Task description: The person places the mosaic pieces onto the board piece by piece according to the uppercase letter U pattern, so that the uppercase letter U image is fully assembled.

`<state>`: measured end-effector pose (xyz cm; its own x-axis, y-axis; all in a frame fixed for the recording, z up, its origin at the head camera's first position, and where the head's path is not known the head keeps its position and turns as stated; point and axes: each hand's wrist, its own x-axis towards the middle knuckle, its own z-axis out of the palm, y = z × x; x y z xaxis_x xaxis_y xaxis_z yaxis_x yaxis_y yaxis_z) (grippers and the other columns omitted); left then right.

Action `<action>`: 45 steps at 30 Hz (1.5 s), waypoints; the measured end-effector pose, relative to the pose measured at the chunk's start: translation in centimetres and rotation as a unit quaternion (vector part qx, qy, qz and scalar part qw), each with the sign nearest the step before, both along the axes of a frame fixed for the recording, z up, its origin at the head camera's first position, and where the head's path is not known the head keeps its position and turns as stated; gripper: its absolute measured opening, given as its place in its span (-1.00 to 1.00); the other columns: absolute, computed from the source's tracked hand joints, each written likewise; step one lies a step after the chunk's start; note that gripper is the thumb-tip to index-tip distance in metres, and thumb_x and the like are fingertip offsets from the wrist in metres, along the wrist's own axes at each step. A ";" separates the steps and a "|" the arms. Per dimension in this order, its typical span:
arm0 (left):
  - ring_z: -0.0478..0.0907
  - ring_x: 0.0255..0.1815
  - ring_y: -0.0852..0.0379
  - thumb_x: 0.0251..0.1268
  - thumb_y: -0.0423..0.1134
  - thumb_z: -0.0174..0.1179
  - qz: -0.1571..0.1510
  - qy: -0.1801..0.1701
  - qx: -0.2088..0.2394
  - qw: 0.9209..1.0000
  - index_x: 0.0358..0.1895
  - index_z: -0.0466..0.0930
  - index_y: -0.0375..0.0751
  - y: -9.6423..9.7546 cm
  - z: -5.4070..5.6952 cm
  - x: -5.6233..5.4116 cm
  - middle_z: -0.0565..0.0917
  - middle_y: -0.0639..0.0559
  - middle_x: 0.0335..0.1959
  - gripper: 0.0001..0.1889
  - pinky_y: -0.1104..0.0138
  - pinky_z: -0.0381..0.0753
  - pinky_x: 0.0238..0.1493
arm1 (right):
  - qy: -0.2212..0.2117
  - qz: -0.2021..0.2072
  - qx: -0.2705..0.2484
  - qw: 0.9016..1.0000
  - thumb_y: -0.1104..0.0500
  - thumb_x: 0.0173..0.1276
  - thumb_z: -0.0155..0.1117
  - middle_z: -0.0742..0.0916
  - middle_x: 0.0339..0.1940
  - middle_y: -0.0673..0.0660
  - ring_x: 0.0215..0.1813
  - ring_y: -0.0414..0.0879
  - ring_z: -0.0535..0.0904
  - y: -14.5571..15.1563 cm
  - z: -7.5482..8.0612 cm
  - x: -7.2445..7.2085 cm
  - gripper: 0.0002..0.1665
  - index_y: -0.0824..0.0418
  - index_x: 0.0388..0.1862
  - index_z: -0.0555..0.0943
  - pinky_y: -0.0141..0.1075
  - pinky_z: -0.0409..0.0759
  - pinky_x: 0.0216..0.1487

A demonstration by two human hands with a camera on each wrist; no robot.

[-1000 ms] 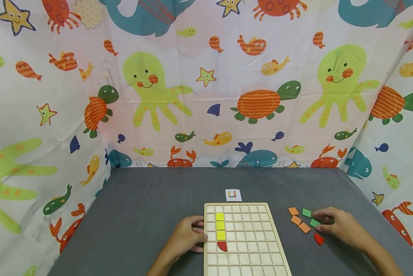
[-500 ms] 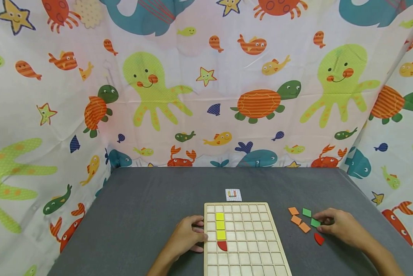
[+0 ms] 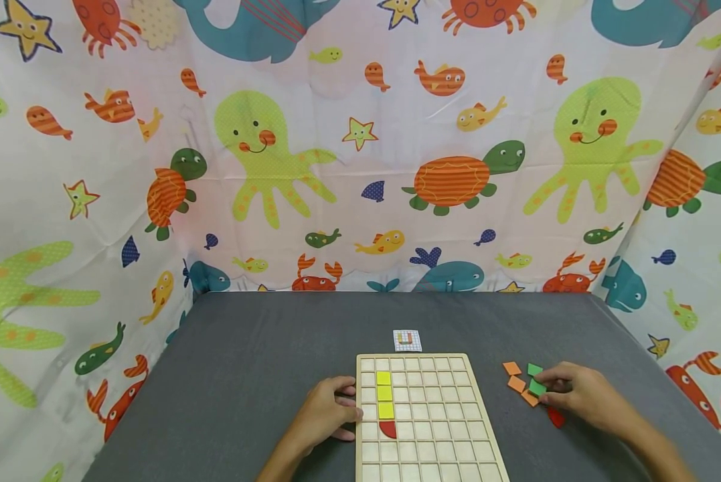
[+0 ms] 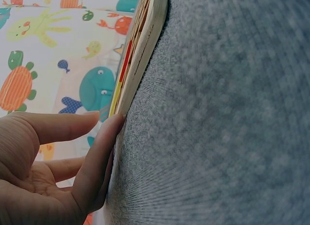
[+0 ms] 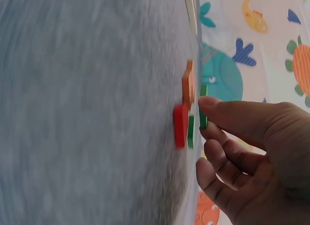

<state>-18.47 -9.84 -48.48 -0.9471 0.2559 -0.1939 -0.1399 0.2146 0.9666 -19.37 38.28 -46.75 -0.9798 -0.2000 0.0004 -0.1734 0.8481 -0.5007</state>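
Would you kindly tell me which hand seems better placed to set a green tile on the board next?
Probably the right hand: it pinches a green tile, raised off the table, whereas the left hand touches the left side of the board, away from the loose orange tiles.

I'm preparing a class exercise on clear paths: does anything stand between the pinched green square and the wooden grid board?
Only the orange squares, lying flat between the board and the green square pinched in the right hand. That square appears lifted, so it could probably pass over them; nothing tall is visible in between.
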 end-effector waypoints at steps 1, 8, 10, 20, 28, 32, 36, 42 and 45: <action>0.67 0.03 -0.01 0.17 -0.49 0.42 0.000 0.000 0.000 1.000 0.44 0.45 -0.49 0.0 0.0 0.0 0.59 -0.21 0.19 -0.29 0.11 0.87 -0.41 | 0.000 0.002 -0.004 1.000 0.07 0.27 0.61 0.73 -0.17 -0.04 -0.22 -0.33 0.51 -0.4 0.0 0.0 -0.70 0.09 -0.03 0.82 -0.41 0.59 -0.27; 0.68 0.01 0.00 0.16 -0.49 0.41 -0.003 0.005 0.000 1.000 0.44 0.43 -0.52 0.1 0.0 0.1 0.59 -0.24 0.19 -0.29 0.10 0.87 -0.40 | 0.017 0.035 -0.029 0.999 0.06 0.27 0.62 0.70 -0.22 -0.09 -0.24 -0.36 0.52 -2.8 -0.3 -0.2 -0.71 0.06 -0.04 0.82 -0.42 0.59 -0.27; 0.68 0.01 0.00 0.16 -0.49 0.41 -0.003 0.005 -0.001 1.000 0.44 0.43 -0.52 0.1 0.0 0.0 0.59 -0.24 0.18 -0.29 0.11 0.87 -0.40 | 0.033 0.055 -0.044 0.997 0.08 0.27 0.62 0.70 -0.24 -0.10 -0.26 -0.38 0.52 -3.6 -0.5 -0.3 -0.72 0.06 -0.06 0.81 -0.42 0.58 -0.29; 0.68 0.01 0.00 0.16 -0.47 0.42 -0.001 0.003 -0.003 1.000 0.45 0.44 -0.50 0.1 0.0 0.0 0.59 -0.22 0.18 -0.28 0.11 0.87 -0.40 | 0.037 0.109 -0.091 0.989 0.09 0.31 0.59 0.67 -0.26 -0.09 -0.22 -0.29 0.51 -7.2 -0.3 -0.5 -0.74 0.07 -0.04 0.82 -0.40 0.55 -0.27; 0.68 0.04 -0.02 0.13 -0.48 0.41 0.003 0.008 -0.005 1.000 0.43 0.45 -0.52 0.2 0.2 0.2 0.59 -0.24 0.17 -0.29 0.11 0.86 -0.42 | 0.010 0.154 -0.141 0.978 0.12 0.30 0.59 0.70 -0.21 -0.04 -0.20 -0.20 0.52 -9.9 -0.4 -0.7 -0.69 0.15 0.00 0.80 -0.39 0.57 -0.25; 0.69 0.03 -0.02 0.14 -0.48 0.41 0.002 0.008 -0.003 1.000 0.43 0.45 -0.52 0.2 0.2 0.2 0.59 -0.24 0.18 -0.29 0.11 0.87 -0.41 | -0.013 0.169 -0.165 0.972 0.15 0.34 0.57 0.69 -0.17 0.02 -0.21 -0.18 0.53 -11.3 -0.3 -0.6 -0.68 0.18 0.04 0.77 -0.38 0.59 -0.28; 0.69 0.01 0.00 0.15 -0.48 0.41 0.001 0.005 -0.003 1.000 0.44 0.44 -0.51 0.1 0.1 0.1 0.59 -0.24 0.18 -0.28 0.11 0.87 -0.41 | -0.017 0.182 -0.160 0.970 0.12 0.36 0.56 0.70 -0.16 -0.01 -0.21 -0.26 0.53 -12.7 -0.1 -0.4 -0.70 0.14 0.03 0.78 -0.38 0.61 -0.28; 0.69 0.03 0.00 0.17 -0.47 0.42 0.001 0.002 -0.005 1.000 0.45 0.44 -0.50 0.1 0.0 0.0 0.59 -0.22 0.19 -0.28 0.11 0.87 -0.41 | -0.025 0.207 -0.136 0.968 0.06 0.36 0.56 0.74 -0.14 -0.07 -0.18 -0.29 0.57 -14.7 -0.2 -0.6 -0.69 0.09 0.04 0.78 -0.37 0.65 -0.22; 0.69 0.02 0.00 0.17 -0.47 0.42 0.001 0.001 -0.005 1.000 0.45 0.44 -0.50 0.1 0.0 0.0 0.59 -0.22 0.19 -0.28 0.11 0.87 -0.41 | -0.020 0.221 -0.135 0.966 0.09 0.36 0.56 0.75 -0.12 -0.08 -0.17 -0.26 0.59 -15.6 -0.3 -0.6 -0.70 0.09 0.03 0.78 -0.37 0.66 -0.20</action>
<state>-18.46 -9.78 -48.44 -0.9482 0.2512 -0.1944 -0.1383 0.2242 0.9647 -19.96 22.67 -47.01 -0.7990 -0.5966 0.0749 -0.4647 0.5336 -0.7066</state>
